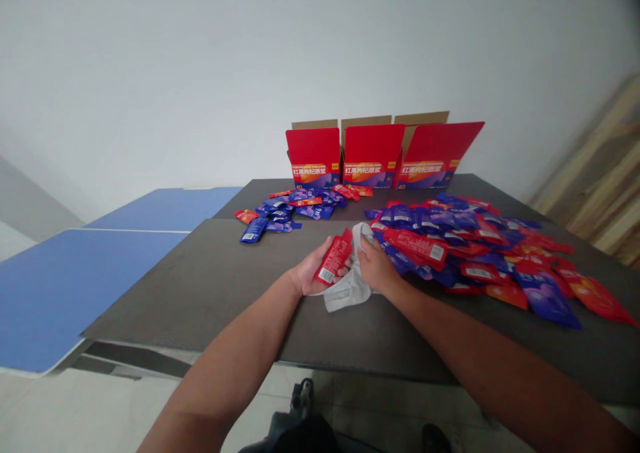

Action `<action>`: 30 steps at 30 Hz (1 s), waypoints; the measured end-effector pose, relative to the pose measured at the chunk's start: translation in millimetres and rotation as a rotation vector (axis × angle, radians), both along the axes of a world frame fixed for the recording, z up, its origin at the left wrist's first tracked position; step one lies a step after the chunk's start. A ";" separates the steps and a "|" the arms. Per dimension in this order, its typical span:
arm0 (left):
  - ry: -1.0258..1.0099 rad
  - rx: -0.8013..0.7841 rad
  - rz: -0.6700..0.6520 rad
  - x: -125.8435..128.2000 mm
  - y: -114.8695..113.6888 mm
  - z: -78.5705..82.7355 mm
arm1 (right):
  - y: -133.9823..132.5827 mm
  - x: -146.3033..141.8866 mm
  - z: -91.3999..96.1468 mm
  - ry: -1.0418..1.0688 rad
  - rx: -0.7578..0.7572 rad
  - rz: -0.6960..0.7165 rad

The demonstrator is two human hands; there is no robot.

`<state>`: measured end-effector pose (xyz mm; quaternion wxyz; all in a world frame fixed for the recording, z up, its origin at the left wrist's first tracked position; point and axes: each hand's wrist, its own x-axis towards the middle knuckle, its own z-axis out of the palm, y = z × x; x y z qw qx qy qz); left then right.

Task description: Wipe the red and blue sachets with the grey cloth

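My left hand (311,269) is closed round a red sachet (334,258) with a white label end, held just above the dark table (210,286). My right hand (376,266) is closed on a white cloth (347,286) that lies crumpled between both hands, partly under the sachet. Right beside my right hand starts a big heap of red and blue sachets (480,253).
A smaller pile of blue and red sachets (295,210) lies further back on the left. Three open red cartons (373,153) stand in a row at the table's far edge against the white wall. Blue tables (75,280) adjoin on the left. Wooden boards lean at right.
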<state>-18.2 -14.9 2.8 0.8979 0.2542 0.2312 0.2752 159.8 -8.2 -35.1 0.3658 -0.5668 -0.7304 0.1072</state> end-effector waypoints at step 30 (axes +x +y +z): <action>0.257 0.129 0.044 11.5 1.0 -3.7 | -21.7 -10.0 14.4 -0.209 0.030 0.072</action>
